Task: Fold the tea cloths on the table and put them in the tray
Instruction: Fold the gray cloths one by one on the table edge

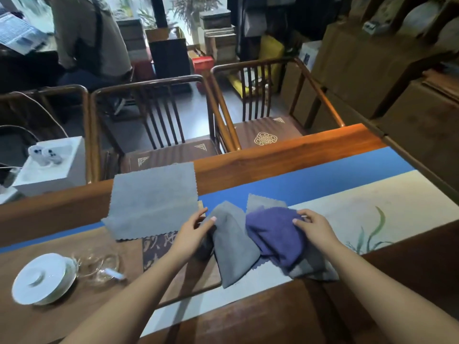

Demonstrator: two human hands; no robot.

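A large grey cloth (151, 199) lies spread flat at the table's far side, covering most of what sits under it. A narrower grey cloth (232, 244) lies in the middle, and a crumpled purple cloth (275, 234) rests on another grey cloth (308, 265) to its right. My left hand (193, 229) pinches the left edge of the narrower grey cloth. Resting on the purple cloth's right side is my right hand (315, 227), with its fingers bent over the fabric. A wooden corner (202, 207) peeks out by the large cloth; whether it is the tray I cannot tell.
A white lidded bowl (43, 278) and a clear glass pitcher (100, 265) stand at the near left. A blue and cream runner (347, 192) covers the wooden table (273, 155). Two wooden chairs (161, 115) stand beyond it, and a person sits at the back left.
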